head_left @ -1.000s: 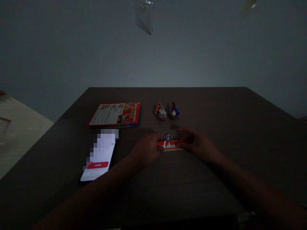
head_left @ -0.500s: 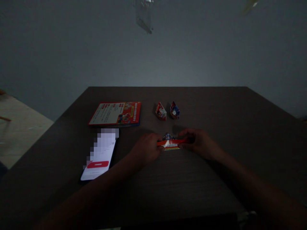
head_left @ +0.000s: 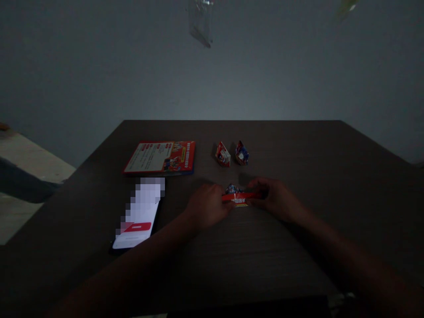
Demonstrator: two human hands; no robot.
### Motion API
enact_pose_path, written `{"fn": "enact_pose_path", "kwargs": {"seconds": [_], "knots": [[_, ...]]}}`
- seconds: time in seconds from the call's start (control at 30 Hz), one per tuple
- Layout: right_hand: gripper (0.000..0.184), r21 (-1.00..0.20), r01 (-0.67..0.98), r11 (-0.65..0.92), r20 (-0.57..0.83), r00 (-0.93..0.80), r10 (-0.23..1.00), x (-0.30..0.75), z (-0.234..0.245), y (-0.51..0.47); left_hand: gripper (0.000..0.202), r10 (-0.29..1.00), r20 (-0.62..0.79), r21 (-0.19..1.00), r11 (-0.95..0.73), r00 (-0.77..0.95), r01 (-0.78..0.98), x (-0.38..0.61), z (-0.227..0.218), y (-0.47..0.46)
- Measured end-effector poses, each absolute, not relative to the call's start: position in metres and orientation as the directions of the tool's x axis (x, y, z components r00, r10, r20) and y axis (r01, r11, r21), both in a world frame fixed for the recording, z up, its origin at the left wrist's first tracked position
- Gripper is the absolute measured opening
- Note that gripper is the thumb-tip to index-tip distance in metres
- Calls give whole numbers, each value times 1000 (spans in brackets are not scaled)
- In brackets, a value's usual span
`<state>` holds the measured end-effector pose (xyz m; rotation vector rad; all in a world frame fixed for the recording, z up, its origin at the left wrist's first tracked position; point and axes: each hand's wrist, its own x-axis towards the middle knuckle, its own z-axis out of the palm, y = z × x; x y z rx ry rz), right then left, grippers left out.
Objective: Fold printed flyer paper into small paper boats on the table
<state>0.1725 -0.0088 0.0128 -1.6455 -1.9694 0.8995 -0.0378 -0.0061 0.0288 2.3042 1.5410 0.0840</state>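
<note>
My left hand (head_left: 208, 205) and my right hand (head_left: 273, 198) both pinch a small folded piece of red and white printed paper (head_left: 240, 198) low over the dark table (head_left: 298, 150). The left fingers cover its left end, the right fingers its right end. Two finished folded paper shapes stand farther back: a red and white one (head_left: 223, 154) and a blue one (head_left: 241, 153).
A red printed leaflet (head_left: 160, 157) lies flat at the back left. A lit phone (head_left: 139, 214) rests left of my left hand. Something dark (head_left: 26, 185) shows beyond the table's left edge. A clear plastic item (head_left: 200, 22) hangs on the wall.
My left hand has slid right along the folded paper, covering more of it. The right hand has barely moved. A dark shape has appeared at the left beyond the table.
</note>
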Motion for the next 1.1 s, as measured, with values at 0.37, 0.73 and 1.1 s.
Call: {"fn": "enact_pose_path", "kwargs": {"seconds": [0.37, 0.73, 1.1], "knots": [[34, -694, 714, 90, -81, -202, 976, 169, 15, -10, 36, 902, -144, 262, -361, 407, 895, -31, 29, -7], [46, -639, 764, 89, -54, -160, 986, 163, 19, -14, 25, 876, -204, 316, -363, 437, 876, -42, 34, -5], [47, -677, 734, 45, -103, -155, 982, 168, 17, -11, 28, 884, -168, 446, -327, 437, 833, -50, 29, -5]]}}
